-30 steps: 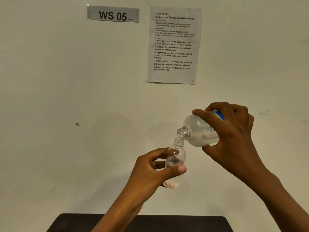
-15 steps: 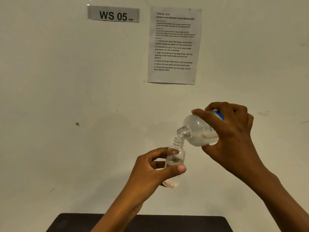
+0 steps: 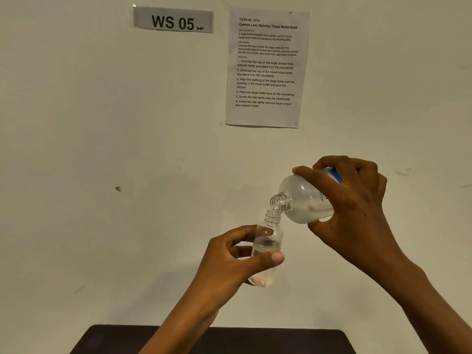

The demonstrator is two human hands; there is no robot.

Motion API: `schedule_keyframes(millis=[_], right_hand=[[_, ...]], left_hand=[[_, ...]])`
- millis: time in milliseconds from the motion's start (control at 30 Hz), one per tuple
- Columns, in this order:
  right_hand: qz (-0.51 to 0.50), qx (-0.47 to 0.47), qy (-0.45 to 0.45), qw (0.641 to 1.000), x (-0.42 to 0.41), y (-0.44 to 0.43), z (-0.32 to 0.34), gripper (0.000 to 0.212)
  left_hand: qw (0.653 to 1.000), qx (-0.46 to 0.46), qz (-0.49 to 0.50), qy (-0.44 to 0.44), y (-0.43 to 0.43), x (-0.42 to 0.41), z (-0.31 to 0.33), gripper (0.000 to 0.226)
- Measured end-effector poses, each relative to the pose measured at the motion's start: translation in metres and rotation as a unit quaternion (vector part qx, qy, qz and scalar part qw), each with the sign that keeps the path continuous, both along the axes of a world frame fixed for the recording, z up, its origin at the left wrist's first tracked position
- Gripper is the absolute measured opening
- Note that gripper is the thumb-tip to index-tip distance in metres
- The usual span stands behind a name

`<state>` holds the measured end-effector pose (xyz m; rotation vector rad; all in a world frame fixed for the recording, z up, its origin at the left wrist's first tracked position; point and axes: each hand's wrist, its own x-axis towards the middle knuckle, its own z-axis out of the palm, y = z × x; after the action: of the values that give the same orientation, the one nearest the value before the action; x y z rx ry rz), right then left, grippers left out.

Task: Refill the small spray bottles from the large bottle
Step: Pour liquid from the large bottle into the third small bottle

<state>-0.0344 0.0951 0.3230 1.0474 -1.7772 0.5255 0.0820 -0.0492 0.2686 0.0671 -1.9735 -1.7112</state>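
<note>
My left hand (image 3: 229, 259) grips a small clear bottle (image 3: 268, 241), held upright in the air with its cap off and some liquid inside. My right hand (image 3: 357, 208) holds the large translucent bottle (image 3: 304, 200), which has a blue label. The large bottle is tipped down to the left, and its open threaded neck touches the small bottle's mouth. Clear liquid lies along the lower side of the large bottle.
A dark table top (image 3: 255, 341) shows at the bottom edge, below both hands. Behind is a pale wall with a "WS 05" sign (image 3: 173, 20) and a printed instruction sheet (image 3: 267, 69).
Both hands and both bottles stay almost still; the large bottle remains tipped over the small one's mouth.
</note>
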Motion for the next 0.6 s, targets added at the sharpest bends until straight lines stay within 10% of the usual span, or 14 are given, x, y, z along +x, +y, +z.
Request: schedule_keyframes(millis=[600], right_hand=[[0.005, 0.001, -0.002, 1.000, 0.0003, -0.0015, -0.0005, 0.082]], left_hand=[[1.000, -0.003, -0.001, 0.006, -0.0028, -0.0006, -0.0019, 0.046]])
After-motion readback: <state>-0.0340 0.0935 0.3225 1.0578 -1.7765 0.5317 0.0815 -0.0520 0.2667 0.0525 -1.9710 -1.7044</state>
